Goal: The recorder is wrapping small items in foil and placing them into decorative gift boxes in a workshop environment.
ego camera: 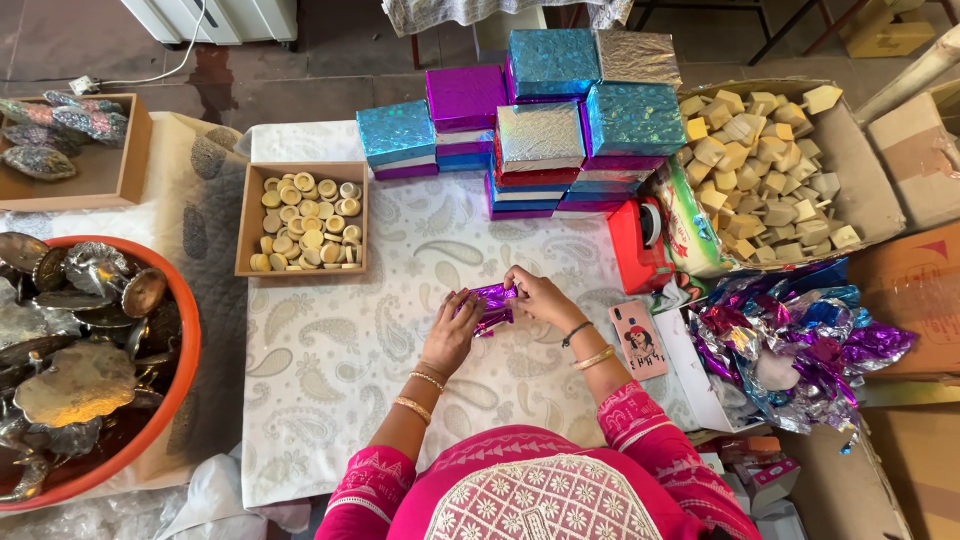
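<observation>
Purple shiny foil [493, 303], white paisley cloth [340, 400], orange tub [178, 385]

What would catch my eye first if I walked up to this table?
Probably the stack of shiny foil-wrapped boxes in blue, purple and silver at the table's far edge. Just below it, the left hand and right hand press a piece of purple foil against the paisley cloth. At far left sits an orange tub of silvery pieces.

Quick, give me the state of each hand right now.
Left hand: fingers closed on the purple foil-wrapped piece, pressing it on the table.
Right hand: gripping the same purple foil-wrapped piece from the other side.
</observation>
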